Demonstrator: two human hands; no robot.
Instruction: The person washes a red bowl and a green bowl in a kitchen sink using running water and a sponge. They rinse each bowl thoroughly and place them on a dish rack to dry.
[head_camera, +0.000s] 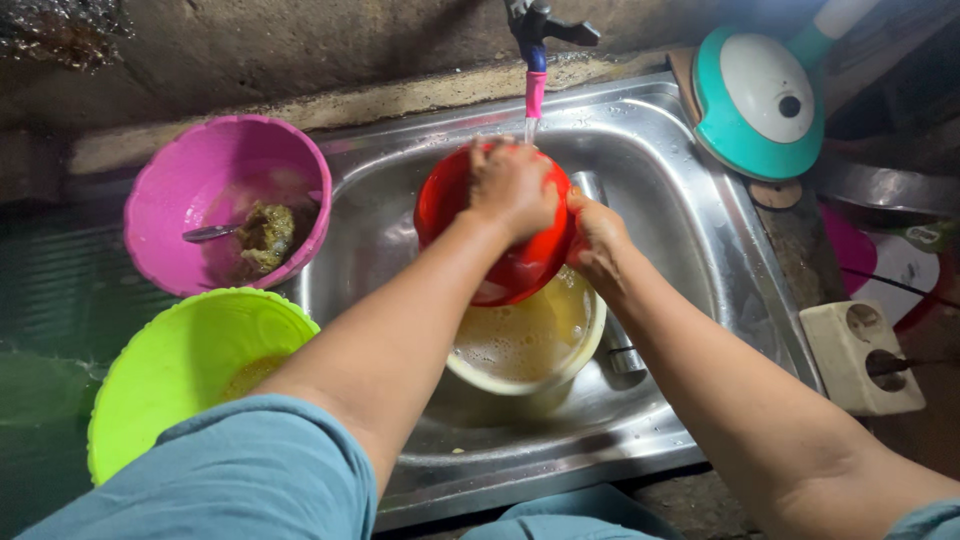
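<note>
Setting: stainless steel sink (690, 230) set in a dim, rough concrete counter; the sink fills the centre of the frame, its metal wet and glossy.
Tap: dark tap (540, 30) at top centre with a pink spout sleeve; a thin stream of water falls onto the bowl rim.
Red bowl: smooth red plastic bowl (500, 275), round, tilted on edge at frame centre, directly under the stream and above the cream tub.
Left hand: left hand (512, 185) lies over the bowl's upper rim, fingers curled and pressed together against the plastic; what they press, if anything, I cannot tell.
Right hand: right hand (598, 240) grips the bowl's right edge, fingers wrapped behind it and hidden, so their spread cannot be told.
Cream tub: round cream tub (530, 350) just below the bowl, holding cloudy, foamy yellowish water.
Left side: ribbed pink plastic bowl (225, 200) at upper left holds brownish residue and a metal spoon (208, 232); scalloped lime-green bowl (190, 370) at lower left, a yellow film inside.
Right side: teal pan (760, 100) with a pale base leans at upper right; a beige double socket (860, 355) sits at right, just beside the sink edge.
Risk, slip: wet, soapy plastic looks slick; the tilted bowl could slide from the grip into the tub and splash.
Risk, water: spray deflected off the curved bowl could reach the socket.
</note>
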